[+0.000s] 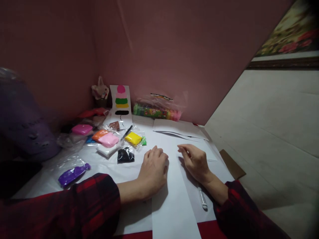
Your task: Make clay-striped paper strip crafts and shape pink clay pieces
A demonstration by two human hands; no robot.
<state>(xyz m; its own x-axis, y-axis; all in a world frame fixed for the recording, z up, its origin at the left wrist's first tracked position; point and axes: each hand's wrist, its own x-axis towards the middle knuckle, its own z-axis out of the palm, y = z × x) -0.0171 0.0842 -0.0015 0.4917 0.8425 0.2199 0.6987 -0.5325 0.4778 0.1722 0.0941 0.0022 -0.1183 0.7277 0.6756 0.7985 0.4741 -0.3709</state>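
A long white paper strip [171,212] runs away from me over the table. My left hand [154,171] rests palm down on its left side, fingers curled under; whatever lies beneath them is hidden. On the strip's right edge, my right hand [195,161] is closed, thumb and fingertips pinched together. Anything between those fingertips is too small to make out. Below the right wrist lies a white marker [202,197], partly covered by the forearm. Nearest the left hand is a black clay packet [126,155], with a yellow clay packet [134,138] just behind it.
Several clay packets, including pink [109,139] and purple [73,175], lie at the left near a purple tumbler [27,119]. A card with painted colour bands [121,106] leans on the wall. Behind the hands are paper sheets [176,127] and a plastic-wrapped colourful pack [157,112].
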